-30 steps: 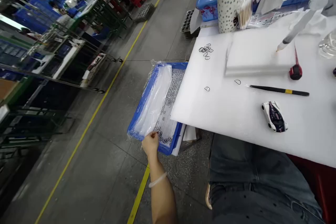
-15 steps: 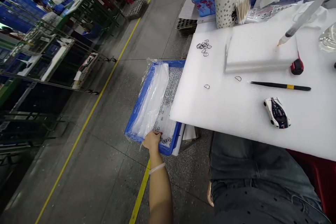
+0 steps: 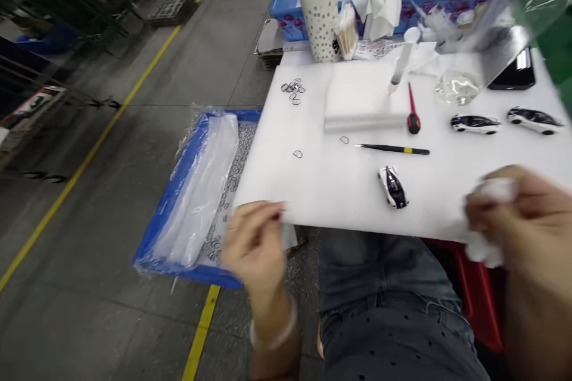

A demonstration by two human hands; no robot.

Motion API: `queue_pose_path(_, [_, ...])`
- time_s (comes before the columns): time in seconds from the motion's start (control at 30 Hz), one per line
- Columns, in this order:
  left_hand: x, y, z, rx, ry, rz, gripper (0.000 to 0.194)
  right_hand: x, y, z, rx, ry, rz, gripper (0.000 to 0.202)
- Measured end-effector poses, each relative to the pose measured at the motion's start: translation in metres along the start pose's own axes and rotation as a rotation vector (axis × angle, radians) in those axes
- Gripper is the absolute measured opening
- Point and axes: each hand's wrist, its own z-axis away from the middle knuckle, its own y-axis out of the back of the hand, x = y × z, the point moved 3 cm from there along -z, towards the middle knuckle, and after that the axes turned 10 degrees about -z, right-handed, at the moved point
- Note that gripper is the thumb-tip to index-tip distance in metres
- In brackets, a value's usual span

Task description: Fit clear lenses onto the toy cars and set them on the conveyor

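Note:
My left hand (image 3: 254, 244) is raised and blurred at the near left corner of the white foam table top (image 3: 339, 190), fingers pinched together; whether it holds one of the small rings cannot be made out. Just left of it is a blue tray (image 3: 179, 172) lined with clear plastic and holding several small black rings. My right hand (image 3: 522, 220) is at the table's near right edge, closed around a crumpled white tissue (image 3: 487, 244). A white and dark toy car (image 3: 393, 186) lies between my hands.
On the table: black tweezers (image 3: 393, 149), a red-handled tool (image 3: 412, 113), a syringe (image 3: 400, 68), a pile of rings (image 3: 292, 89), two loose rings, two more toy cars (image 3: 504, 121), a dotted bottle (image 3: 318, 9), a phone (image 3: 513, 71). Yellow floor line at left.
My left hand has lifted out of the blue tray toward the table corner. The view has swung right, and my right hand with the tissue has come into sight.

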Motion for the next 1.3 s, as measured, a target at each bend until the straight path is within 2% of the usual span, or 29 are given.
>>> queue_pose_path(0.07, [0.045, -0.043, 0.01, -0.231, -0.048, 0.177, 0.026, 0.002, -0.032, -0.012, -0.192, 0.07, 0.231, 0.018])
queue_pose_path(0.13, [0.074, -0.072, 0.021, -0.368, 0.006, 0.355, 0.031, 0.008, -0.057, -0.017, -0.338, 0.11, 0.351, 0.017])
queue_pose_path(0.2, [0.085, -0.09, 0.029, -0.428, 0.129, 0.534, 0.031, 0.013, -0.066, -0.017, -0.365, 0.116, 0.314, 0.019])
queue_pose_path(0.33, [0.083, -0.108, 0.036, -0.569, 0.364, 0.879, 0.018, 0.022, -0.062, -0.013, -0.366, 0.035, 0.114, 0.032])
queue_pose_path(0.47, [0.075, -0.114, 0.035, -0.691, 0.508, 1.077, 0.014, 0.023, -0.064, -0.014, -0.407, -0.007, 0.052, 0.032])
queue_pose_path(0.57, [0.072, -0.115, 0.032, -0.737, 0.612, 1.182, 0.013, 0.018, -0.064, -0.017, -0.419, 0.055, 0.124, 0.028])
queue_pose_path(0.63, [0.071, -0.114, 0.03, -0.75, 0.702, 1.262, 0.014, 0.011, -0.06, -0.02, -0.345, 0.235, 0.191, 0.019])
queue_pose_path(0.73, [0.068, -0.113, 0.03, -0.748, 0.795, 1.323, 0.019, -0.001, -0.057, -0.021, -0.244, 0.633, 0.29, 0.007])
queue_pose_path(0.8, [0.066, -0.113, 0.031, -0.732, 0.841, 1.331, 0.021, -0.005, -0.063, -0.02, -0.276, 0.851, 0.39, 0.013])
queue_pose_path(0.9, [0.064, -0.113, 0.033, -0.71, 0.924, 1.316, 0.021, -0.007, -0.075, -0.016, -0.328, 1.059, 0.577, 0.015])
queue_pose_path(0.97, [0.063, -0.113, 0.034, -0.691, 0.963, 1.293, 0.022, -0.009, -0.078, -0.013, -0.369, 1.11, 0.677, 0.014])
queue_pose_path(1.07, [0.065, -0.112, 0.033, -0.654, 0.964, 1.258, 0.026, -0.018, -0.072, -0.01, -0.449, 1.096, 0.768, 0.012])
queue_pose_path(1.2, [0.068, -0.111, 0.033, -0.636, 0.94, 1.241, 0.026, -0.028, -0.064, -0.009, -0.392, 1.098, 0.768, 0.014])
queue_pose_path(1.3, [0.067, -0.111, 0.033, -0.636, 0.956, 1.215, 0.027, -0.026, -0.07, -0.009, -0.441, 1.091, 0.778, 0.016])
